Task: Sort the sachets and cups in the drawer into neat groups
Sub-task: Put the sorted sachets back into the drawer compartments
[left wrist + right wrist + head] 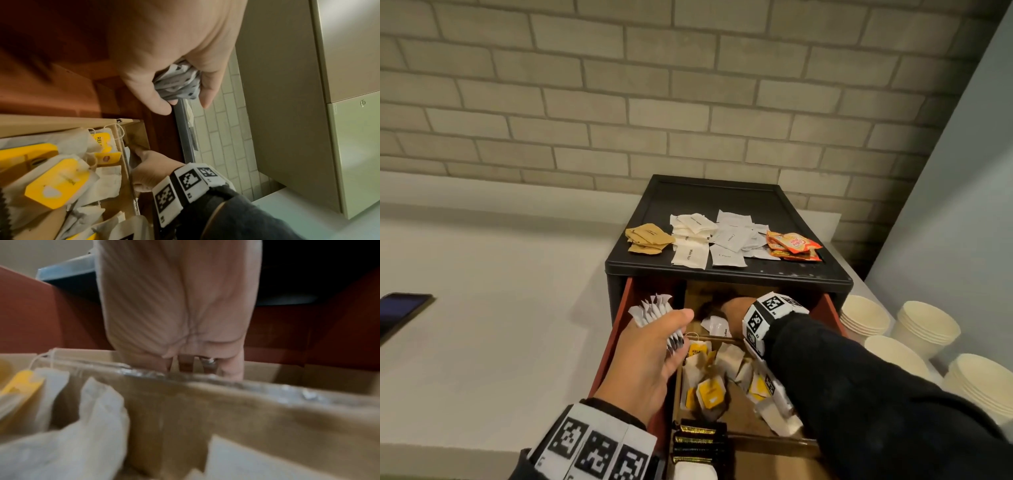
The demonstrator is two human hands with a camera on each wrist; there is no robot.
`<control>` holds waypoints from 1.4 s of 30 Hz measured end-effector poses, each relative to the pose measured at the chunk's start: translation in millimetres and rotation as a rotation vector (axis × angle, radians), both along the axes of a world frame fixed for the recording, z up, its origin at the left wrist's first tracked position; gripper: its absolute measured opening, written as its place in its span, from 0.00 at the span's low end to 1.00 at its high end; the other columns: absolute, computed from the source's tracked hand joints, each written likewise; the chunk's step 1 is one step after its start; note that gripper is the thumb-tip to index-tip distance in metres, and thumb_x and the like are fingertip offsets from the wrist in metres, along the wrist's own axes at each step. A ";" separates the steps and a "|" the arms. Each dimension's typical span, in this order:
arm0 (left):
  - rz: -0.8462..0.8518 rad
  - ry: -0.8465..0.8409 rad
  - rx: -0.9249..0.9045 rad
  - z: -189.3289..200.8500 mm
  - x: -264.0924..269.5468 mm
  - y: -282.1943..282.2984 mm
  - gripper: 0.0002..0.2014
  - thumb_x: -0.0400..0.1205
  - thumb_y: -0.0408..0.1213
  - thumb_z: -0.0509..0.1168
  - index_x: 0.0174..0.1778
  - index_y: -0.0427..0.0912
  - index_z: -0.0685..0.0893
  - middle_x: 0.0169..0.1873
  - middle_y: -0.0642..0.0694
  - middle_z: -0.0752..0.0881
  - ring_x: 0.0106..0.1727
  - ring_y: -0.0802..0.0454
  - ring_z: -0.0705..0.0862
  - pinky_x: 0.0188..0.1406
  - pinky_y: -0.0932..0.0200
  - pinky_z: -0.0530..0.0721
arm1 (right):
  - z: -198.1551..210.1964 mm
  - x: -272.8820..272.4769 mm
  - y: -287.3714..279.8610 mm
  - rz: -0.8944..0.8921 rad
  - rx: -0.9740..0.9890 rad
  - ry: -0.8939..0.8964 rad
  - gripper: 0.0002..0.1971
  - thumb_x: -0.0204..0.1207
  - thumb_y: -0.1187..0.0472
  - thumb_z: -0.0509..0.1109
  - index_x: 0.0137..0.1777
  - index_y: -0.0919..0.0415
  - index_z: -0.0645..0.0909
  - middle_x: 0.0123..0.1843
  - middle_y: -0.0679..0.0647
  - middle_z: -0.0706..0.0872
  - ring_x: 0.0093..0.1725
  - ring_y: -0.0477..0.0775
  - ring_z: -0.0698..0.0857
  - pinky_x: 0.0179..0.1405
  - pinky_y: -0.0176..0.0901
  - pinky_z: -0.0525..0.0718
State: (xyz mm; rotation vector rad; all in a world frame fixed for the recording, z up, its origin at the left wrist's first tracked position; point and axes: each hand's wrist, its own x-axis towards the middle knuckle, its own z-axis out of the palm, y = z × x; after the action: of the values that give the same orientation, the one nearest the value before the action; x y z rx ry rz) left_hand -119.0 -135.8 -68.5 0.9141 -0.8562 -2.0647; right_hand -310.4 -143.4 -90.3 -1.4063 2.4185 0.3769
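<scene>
Drawer point(619, 329), pulled out of black cabinet point(804, 270) on counter: sorting judged partway. Done: four sachet groups on cabinet top, brown point(649, 238), white point(692, 240), pale grey point(736, 240), orange point(792, 246), side by side. Left: tea bags w/ yellow tags point(710, 394) loose and jumbled in middle compartment; a few white sachets point(717, 325) in rear compartment; black-and-gold sachets point(697, 442) at front. Paper cups point(928, 325) in stacks on counter to the right, outside drawer. Left hand point(650, 359): fingers and thumb curled round a fanned bundle of white stick sachets point(654, 308), held over drawer's left side. Right hand point(732, 306): reached into rear compartment, fingers pointing down near white sachets; grip hidden, cannot tell if closed or holding anything.
</scene>
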 end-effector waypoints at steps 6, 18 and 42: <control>-0.015 -0.018 -0.005 -0.6 -1.1 -0.4 0.26 0.72 0.29 0.73 0.67 0.39 0.78 0.51 0.43 0.85 0.47 0.53 0.85 0.30 0.64 0.84 | 4.9 0.3 5.4 0.010 -0.032 -0.024 0.14 0.74 0.58 0.69 0.60 0.57 0.80 0.57 0.57 0.85 0.56 0.59 0.84 0.60 0.53 0.83; -0.025 -0.015 -0.015 -1.8 2.9 0.9 0.21 0.74 0.29 0.72 0.63 0.39 0.80 0.48 0.43 0.84 0.45 0.53 0.84 0.33 0.63 0.82 | 20.3 14.7 16.0 0.112 -0.170 -0.249 0.12 0.77 0.67 0.65 0.58 0.61 0.83 0.58 0.60 0.85 0.58 0.59 0.82 0.51 0.43 0.77; -0.462 -0.049 -0.118 9.1 6.0 26.9 0.21 0.65 0.33 0.71 0.56 0.40 0.84 0.42 0.43 0.91 0.41 0.51 0.88 0.36 0.61 0.87 | 37.0 62.4 117.2 -0.496 -1.083 -1.640 0.11 0.80 0.70 0.62 0.51 0.56 0.82 0.44 0.53 0.90 0.44 0.53 0.89 0.40 0.47 0.88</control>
State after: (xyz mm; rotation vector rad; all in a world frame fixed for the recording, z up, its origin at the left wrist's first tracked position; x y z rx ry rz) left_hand -113.0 -108.8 -59.4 0.7551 -1.2979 -2.3510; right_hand -248.0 -26.1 -53.3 -0.6058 1.2264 -1.6782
